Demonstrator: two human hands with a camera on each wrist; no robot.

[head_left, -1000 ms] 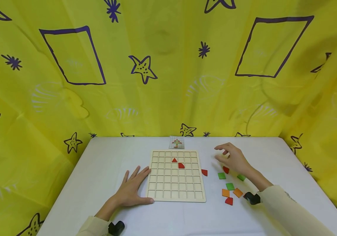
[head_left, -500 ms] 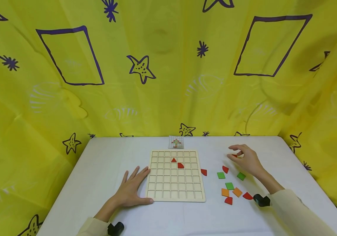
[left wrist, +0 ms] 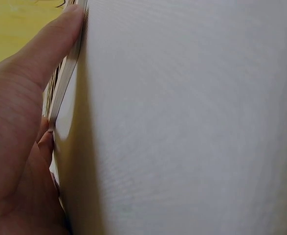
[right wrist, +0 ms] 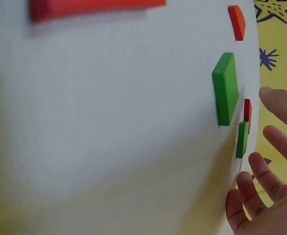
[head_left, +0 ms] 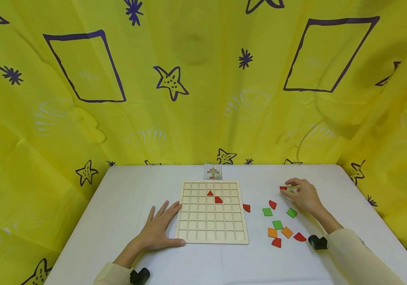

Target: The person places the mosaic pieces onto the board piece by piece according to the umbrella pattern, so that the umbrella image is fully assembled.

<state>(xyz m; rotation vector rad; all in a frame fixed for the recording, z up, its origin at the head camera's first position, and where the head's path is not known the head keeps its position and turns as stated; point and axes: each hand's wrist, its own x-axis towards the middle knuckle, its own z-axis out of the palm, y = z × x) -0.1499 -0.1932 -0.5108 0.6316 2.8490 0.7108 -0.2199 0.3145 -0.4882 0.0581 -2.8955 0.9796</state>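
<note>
My left hand (head_left: 158,229) lies spread at the left side of a wooden grid board (head_left: 210,217), fingertips along its edge and thumb at the near corner. Set in the board are a red triangle (head_left: 210,193) and a red quarter-round tile (head_left: 218,200). At the back right, my right hand (head_left: 304,194) hovers low with thumb and fingers parted. Just by its fingertips lie a red tile (head_left: 283,188) and a green tile (head_left: 290,191), the latter partly hidden by the hand. The right wrist view shows a gap between thumb and fingers (right wrist: 260,169), holding nothing.
A small pattern card (head_left: 212,171) lies behind the board. One red tile (head_left: 247,208) touches the board's right edge. Further right are scattered green tiles (head_left: 277,225), orange tiles (head_left: 286,232) and red tiles (head_left: 299,236). A yellow curtain (head_left: 203,118) hangs behind the table.
My right hand has moved rightward, away from the board, and slightly down toward the red and green tiles at the back. The left hand has stayed at the board's edge.
</note>
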